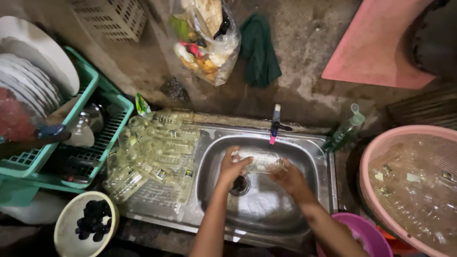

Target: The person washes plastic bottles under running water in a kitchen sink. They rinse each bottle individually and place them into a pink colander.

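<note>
Both my hands are over the steel sink (266, 214), holding one clear plastic bottle (259, 162) sideways between them. My left hand (232, 167) grips the bottle's left end. At the other end my right hand (288, 177) wraps around it. The bottle sits just below the tap (275, 124), above the drain (240, 185). On the draining board to the left lies a pile of several clear empty bottles (152, 152).
A pink basket (381, 190) full of clear bottles stands at the right. A green dish rack (85, 138) with plates is on the left, with a white bowl of dark things (90, 223) below it. A soap bottle (345, 131) stands by the sink's right corner. A purple bowl (362, 233) is near my right arm.
</note>
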